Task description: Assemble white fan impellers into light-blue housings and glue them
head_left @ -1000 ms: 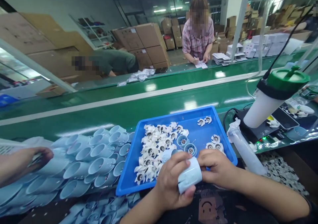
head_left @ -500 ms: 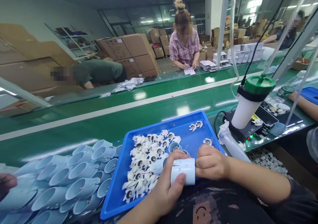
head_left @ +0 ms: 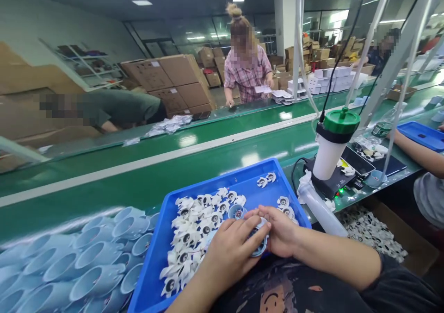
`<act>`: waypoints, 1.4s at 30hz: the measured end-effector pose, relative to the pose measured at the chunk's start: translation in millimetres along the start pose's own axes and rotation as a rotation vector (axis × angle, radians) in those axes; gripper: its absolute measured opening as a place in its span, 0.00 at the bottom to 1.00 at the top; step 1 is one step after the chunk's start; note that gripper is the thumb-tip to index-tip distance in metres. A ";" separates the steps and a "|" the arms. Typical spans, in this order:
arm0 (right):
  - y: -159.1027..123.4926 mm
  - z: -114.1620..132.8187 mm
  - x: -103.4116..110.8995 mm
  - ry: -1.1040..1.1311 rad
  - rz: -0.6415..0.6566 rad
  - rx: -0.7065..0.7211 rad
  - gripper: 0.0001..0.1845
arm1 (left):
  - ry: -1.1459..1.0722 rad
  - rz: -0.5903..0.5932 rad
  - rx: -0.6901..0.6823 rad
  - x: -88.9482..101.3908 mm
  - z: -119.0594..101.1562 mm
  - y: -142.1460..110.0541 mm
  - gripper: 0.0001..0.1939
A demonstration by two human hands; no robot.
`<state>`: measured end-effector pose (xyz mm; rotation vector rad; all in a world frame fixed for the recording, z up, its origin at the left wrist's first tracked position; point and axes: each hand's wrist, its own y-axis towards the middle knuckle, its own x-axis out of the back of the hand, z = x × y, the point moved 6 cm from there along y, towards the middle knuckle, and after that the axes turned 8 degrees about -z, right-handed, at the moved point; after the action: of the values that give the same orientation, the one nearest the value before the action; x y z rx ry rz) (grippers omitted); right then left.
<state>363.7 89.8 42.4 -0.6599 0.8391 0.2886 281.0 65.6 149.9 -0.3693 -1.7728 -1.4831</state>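
Both my hands are around a light blue cylindrical housing (head_left: 260,244), close to my body at the near edge of a blue tray (head_left: 157,239). Its round end faces up, partly covered by fingers. My left hand (head_left: 231,246) lies over the top with its fingers curled on the rim. My right hand (head_left: 282,232) cups the far right side, palm against it. White fan impellers (head_left: 186,238) with dark hubs crowd the left half of the tray. Another blue housing (head_left: 237,212) stands among them, just beyond my left fingers. Several more impellers (head_left: 285,211) lie near my right hand.
Many blue housings (head_left: 97,257) are heaped left of the tray. A white canister with a green lid (head_left: 333,141) stands on a black box to the right, beside a clear plastic bag (head_left: 322,211). Beyond the green conveyor (head_left: 138,183), a person (head_left: 246,67) handles cards.
The housing has turned from lying sideways to round end up. My left hand has moved over its top, and my right hand has opened from a curled grip to cup its side.
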 end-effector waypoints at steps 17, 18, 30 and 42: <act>-25.9 35.9 4.2 -0.221 -0.102 0.172 0.24 | -1.191 -0.523 1.126 -23.6 60.7 -65.0 0.35; -28.2 39.8 4.3 -0.298 -0.130 0.245 0.25 | -1.231 -0.487 1.129 -26.3 59.3 -66.6 0.34; -85.3 57.1 -72.7 -1.985 0.070 1.218 0.24 | -1.172 -0.305 1.040 -39.2 41.1 -62.5 0.27; -93.9 65.6 -84.1 -1.998 0.116 1.302 0.10 | -1.491 -0.390 1.128 -55.0 25.3 -67.8 0.30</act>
<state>393.7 61.5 178.4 0.9537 -0.9342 0.2828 262.8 84.2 62.7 -0.5689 -3.5939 0.1009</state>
